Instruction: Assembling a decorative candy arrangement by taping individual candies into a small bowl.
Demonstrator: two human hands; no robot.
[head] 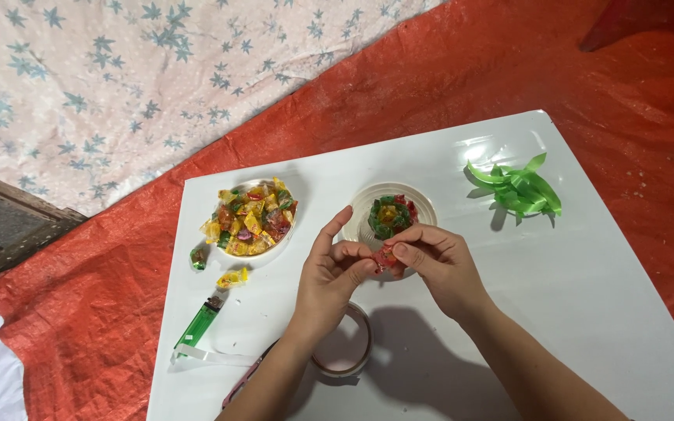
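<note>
Both my hands meet over the middle of a white table [587, 296]. My left hand [331, 269] and my right hand [438, 261] pinch a small red wrapped candy [386, 258] between thumbs and fingertips. Just beyond my fingers stands a white round cup [423, 204] with a ring of red and green candies [391, 215] around a yellow centre. A white plate [274, 248] piled with yellow, red and green wrapped candies [250, 218] sits to the left.
Two loose candies [232, 277] lie near the plate. A green lighter [199, 321] lies at the table's left front, and a roll of clear tape [343, 355] sits under my left wrist. Green ribbon curls [518, 189] lie far right. Red tarp [626, 101] surrounds the table.
</note>
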